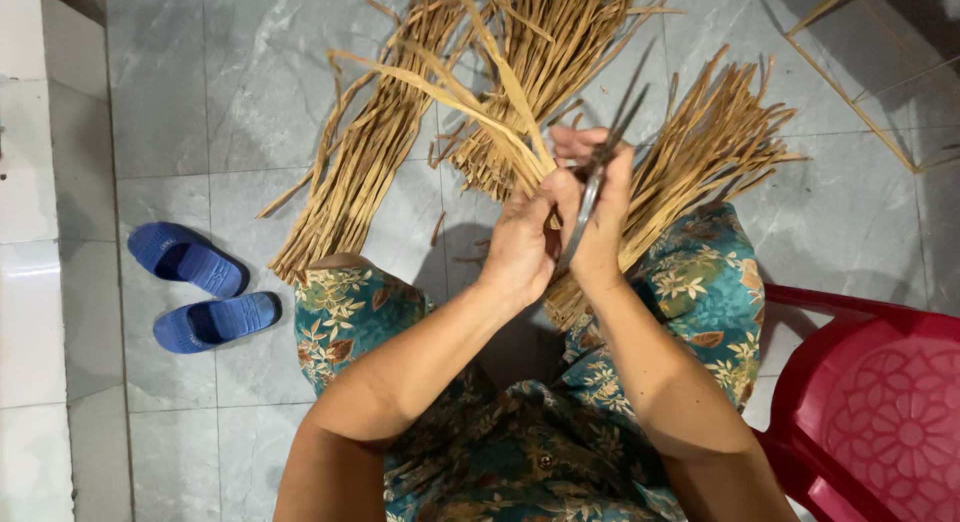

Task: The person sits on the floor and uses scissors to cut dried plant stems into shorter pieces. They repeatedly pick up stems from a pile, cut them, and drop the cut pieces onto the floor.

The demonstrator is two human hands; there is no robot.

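A grey marble-patterned tiled floor [250,102] is seen beneath everything, with a white tiled ledge [40,232] along the left edge. Beyond the fingers, three flat bundles of dry tan reed strips [370,152] are spread on the tiles, fanning away from the knees. Well to the right of the fingers, a red moulded plastic chair [880,412] is cut off by the frame edge. Well to the left of them, a pair of blue rubber slippers [200,287] is laid side by side. The lap is covered by teal floral-printed cloth [350,312].

Both forearms are brought inward over the lap, with the wrists meeting. The left hand [520,247] is closed around a few pale bent reed strips [500,112], which rise from the fist and curve off to the upper left. The right hand [600,217] is wrapped around a pair of dark metal scissors [597,177], whose blades point up past the fingertips and appear slightly parted.

The scissor handles are hidden inside the grip, and the cut point is obscured by overlapping fingers. The far bundle tips are cropped by the frame's top.
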